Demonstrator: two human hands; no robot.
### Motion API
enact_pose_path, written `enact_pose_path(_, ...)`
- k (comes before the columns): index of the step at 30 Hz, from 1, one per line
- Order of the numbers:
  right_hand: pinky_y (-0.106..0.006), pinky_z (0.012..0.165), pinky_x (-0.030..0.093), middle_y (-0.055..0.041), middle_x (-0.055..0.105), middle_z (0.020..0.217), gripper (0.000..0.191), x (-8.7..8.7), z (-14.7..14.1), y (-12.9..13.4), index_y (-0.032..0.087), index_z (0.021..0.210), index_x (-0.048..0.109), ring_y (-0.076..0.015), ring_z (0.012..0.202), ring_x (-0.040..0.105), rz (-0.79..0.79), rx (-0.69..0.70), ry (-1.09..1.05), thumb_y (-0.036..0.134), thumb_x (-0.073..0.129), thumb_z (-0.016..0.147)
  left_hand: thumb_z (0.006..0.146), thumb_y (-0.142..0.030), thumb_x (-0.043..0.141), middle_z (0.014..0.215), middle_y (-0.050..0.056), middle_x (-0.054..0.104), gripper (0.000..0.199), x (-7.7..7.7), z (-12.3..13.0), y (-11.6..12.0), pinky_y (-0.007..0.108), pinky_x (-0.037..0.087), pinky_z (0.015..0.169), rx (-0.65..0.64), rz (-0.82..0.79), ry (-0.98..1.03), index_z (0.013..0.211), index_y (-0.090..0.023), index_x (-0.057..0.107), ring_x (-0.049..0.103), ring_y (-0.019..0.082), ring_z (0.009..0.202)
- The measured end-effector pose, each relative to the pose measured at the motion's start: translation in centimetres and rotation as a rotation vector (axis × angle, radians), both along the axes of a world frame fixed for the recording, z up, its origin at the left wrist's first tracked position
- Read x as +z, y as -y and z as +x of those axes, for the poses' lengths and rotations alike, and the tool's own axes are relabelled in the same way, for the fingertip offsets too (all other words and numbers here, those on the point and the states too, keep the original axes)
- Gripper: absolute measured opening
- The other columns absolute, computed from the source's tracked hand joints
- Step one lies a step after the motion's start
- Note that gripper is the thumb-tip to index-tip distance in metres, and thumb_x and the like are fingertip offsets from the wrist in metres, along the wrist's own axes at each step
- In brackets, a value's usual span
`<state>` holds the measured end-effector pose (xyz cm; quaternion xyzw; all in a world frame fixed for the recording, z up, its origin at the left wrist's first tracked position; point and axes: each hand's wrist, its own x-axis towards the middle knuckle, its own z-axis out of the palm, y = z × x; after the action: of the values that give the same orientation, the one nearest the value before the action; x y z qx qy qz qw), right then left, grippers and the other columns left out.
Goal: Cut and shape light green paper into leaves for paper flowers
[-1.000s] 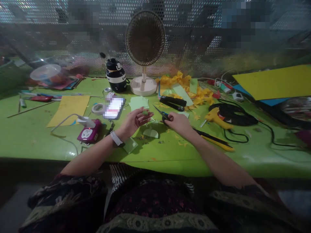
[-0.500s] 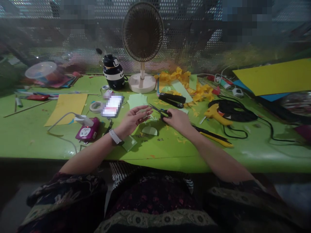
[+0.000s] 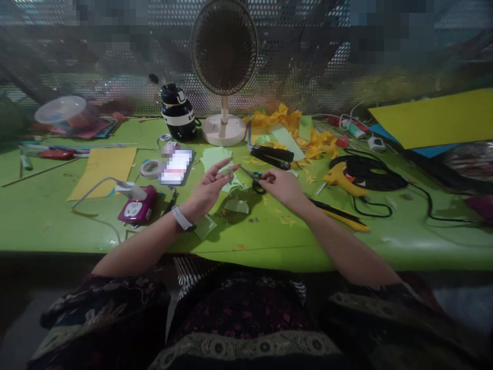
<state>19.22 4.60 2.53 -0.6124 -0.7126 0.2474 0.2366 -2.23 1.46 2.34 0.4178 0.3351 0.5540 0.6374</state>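
Observation:
My right hand (image 3: 283,186) grips a pair of dark-handled scissors (image 3: 257,184), whose blades point left toward my other hand. My left hand (image 3: 208,189) is open, index finger stretched out near the blade tips, with the other fingers partly bent and nothing visible in them. Behind it lies a stack of pale green paper pieces (image 3: 215,155). Loose green offcuts (image 3: 235,184) are scattered under the scissors. Closer to me sit a rounded pale green piece (image 3: 236,206) and a green paper square (image 3: 205,227), partly hidden by my wrist.
A black stapler (image 3: 271,156) and orange paper shapes (image 3: 283,121) lie beyond my right hand. To the right are a yellow glue gun (image 3: 344,180) and a yellow cutter (image 3: 342,216). A phone (image 3: 176,167), tape roll (image 3: 151,168), purple power adapter (image 3: 137,206), flask (image 3: 179,115) and fan (image 3: 224,128) stand left and behind.
The fingers of my left hand have spread, and the thin pale scrap by them is no longer between them. My right hand has turned slightly with the scissors.

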Motion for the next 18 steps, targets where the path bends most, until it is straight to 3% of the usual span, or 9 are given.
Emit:
enact_pose_path(3,-0.031,0.065,0.053,-0.0091,0.071,0.098,0.020,0.5,-1.3,1.7,0.017,0.098,0.068,-0.0157,0.075,0.064,-0.139,0.238,-0.449,0.035,0.063,0.091,0.085,-0.005,0.065,0.103,0.002,0.075,0.041,0.0,0.5,0.5,0.030,0.040,0.109,-0.016,-0.013,-0.017,0.121,-0.024,0.066,0.055,0.017,0.132)
enact_pose_path(6,-0.029,0.068,0.055,-0.0060,0.070,0.102,0.024,0.3,-2.6,2.9,0.018,0.103,0.066,-0.0137,0.078,0.065,-0.257,0.390,-0.698,0.037,0.067,0.088,0.085,-0.010,0.069,0.113,0.004,0.074,0.041,-0.2,1.0,1.0,0.030,0.046,0.105,-0.083,-0.033,0.010,0.122,-0.026,0.068,0.058,0.020,0.129)
enact_pose_path(10,-0.030,0.071,0.055,-0.0020,0.068,0.088,0.020,-0.4,-3.2,3.2,0.018,0.095,0.065,-0.0120,0.071,0.063,-0.281,0.378,-0.773,0.036,0.067,0.088,0.083,-0.013,0.074,0.117,0.003,0.074,0.035,-0.3,1.3,1.4,0.030,0.051,0.099,-0.123,-0.091,0.014,0.115,-0.027,0.071,0.063,0.020,0.120)
enact_pose_path(18,-0.024,0.059,0.053,-0.0012,0.068,0.082,0.024,0.1,-2.4,3.4,0.017,0.086,0.061,-0.0083,0.062,0.058,-0.252,0.315,-0.737,0.040,0.070,0.087,0.076,-0.022,0.081,0.093,0.004,0.076,0.026,0.4,-0.5,0.4,0.029,0.055,0.087,-0.063,-0.090,-0.171,0.101,-0.019,0.076,0.071,0.015,0.086)
